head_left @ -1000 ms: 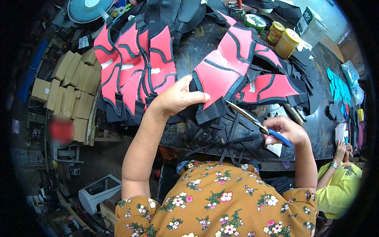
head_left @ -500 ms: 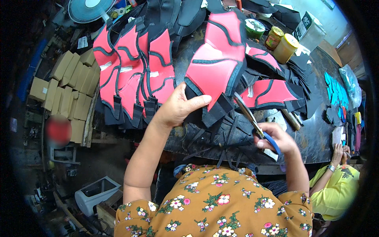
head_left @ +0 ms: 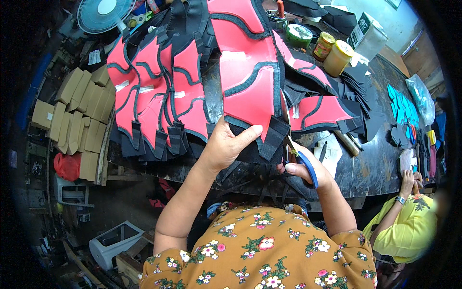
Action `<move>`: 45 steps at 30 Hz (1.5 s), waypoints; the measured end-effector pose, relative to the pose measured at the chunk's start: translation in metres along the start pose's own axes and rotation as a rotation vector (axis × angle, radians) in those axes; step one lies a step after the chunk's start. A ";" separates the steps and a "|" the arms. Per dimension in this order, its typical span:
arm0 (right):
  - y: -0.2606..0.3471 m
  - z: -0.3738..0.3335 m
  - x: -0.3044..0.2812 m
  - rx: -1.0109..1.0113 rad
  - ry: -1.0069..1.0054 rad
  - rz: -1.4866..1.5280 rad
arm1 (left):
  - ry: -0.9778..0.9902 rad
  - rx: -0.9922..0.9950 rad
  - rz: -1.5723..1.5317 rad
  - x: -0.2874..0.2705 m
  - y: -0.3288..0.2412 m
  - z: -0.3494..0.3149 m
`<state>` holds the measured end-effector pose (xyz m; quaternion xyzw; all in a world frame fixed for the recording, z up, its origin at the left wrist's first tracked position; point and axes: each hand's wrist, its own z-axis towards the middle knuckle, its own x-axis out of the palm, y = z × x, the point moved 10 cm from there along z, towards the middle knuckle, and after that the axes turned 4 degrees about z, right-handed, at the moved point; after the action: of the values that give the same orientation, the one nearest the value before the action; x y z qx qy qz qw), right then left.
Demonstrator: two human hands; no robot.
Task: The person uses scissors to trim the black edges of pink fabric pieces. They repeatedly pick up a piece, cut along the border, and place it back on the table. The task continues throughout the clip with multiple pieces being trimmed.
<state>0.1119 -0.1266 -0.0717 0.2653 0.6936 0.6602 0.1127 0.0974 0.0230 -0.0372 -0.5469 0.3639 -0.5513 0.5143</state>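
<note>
My left hand [head_left: 222, 147] grips the lower left corner of a large pink sewn piece with black edging [head_left: 250, 98], thumb on top. A black tab [head_left: 273, 139] sticks out at the piece's lower end. My right hand [head_left: 325, 180] holds scissors with blue handles [head_left: 310, 168]. Their blades run upward along the piece's right edge, beside the black tab; whether they touch the black border I cannot tell. Similar pink pieces lie in a row at the left [head_left: 147, 91], and another pink piece [head_left: 322, 111] lies right of the scissors.
Yellow-lidded jars [head_left: 338, 58], a green tub [head_left: 298, 36] and a metal can [head_left: 366, 33] stand at the back. Black cut pieces [head_left: 368, 103] and blue pieces [head_left: 403, 106] lie rightward. A person in yellow [head_left: 406, 226] works at right. Cardboard boxes [head_left: 79, 103] are stacked at left.
The scissors have moved left and down to the pink piece's right edge, and their blades now point more upright. The piece has turned straighter and shifted left in my left hand.
</note>
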 end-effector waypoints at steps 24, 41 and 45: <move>-0.034 -0.026 -0.028 0.047 -0.169 0.089 | -0.133 0.074 -0.187 0.016 0.027 0.012; -0.030 -0.032 -0.029 -0.035 -0.145 0.378 | -0.323 0.200 -0.170 -0.029 -0.006 0.017; -0.044 -0.041 -0.034 0.003 -0.129 0.189 | -0.421 0.134 0.010 -0.047 0.002 0.021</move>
<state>0.1102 -0.1785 -0.1174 0.3716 0.6577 0.6485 0.0937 0.1126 0.0719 -0.0467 -0.6127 0.2137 -0.4455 0.6168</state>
